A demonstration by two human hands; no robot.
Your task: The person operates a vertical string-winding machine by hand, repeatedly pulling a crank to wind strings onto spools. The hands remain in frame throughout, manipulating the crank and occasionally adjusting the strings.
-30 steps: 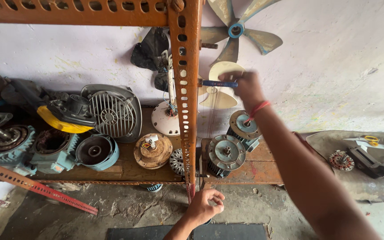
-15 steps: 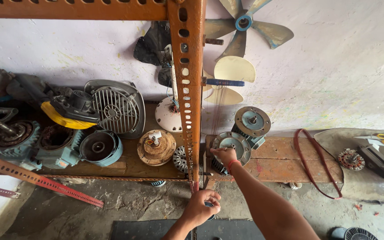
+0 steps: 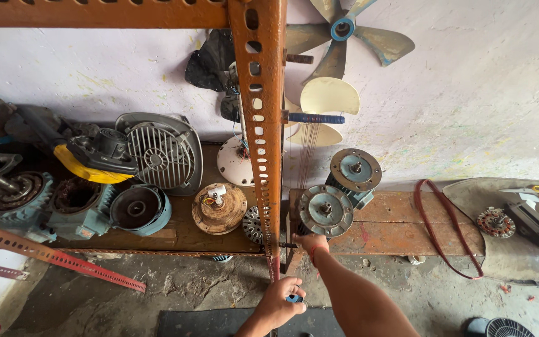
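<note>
Copper wire (image 3: 307, 156) above both hands (image 3: 310, 242)

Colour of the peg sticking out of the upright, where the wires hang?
Blue peg, with fine coppery wires hanging from it. Head view.

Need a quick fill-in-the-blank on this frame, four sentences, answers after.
1. The right hand reaches the bench edge just below the round grey ____.
2. The left hand sits low, near the foot of the perforated ____ upright.
3. Thin wires hang from a ____ peg on that upright.
4. A red ____ loops over the bench's right part.

Answers: motor; orange; blue; belt
</note>
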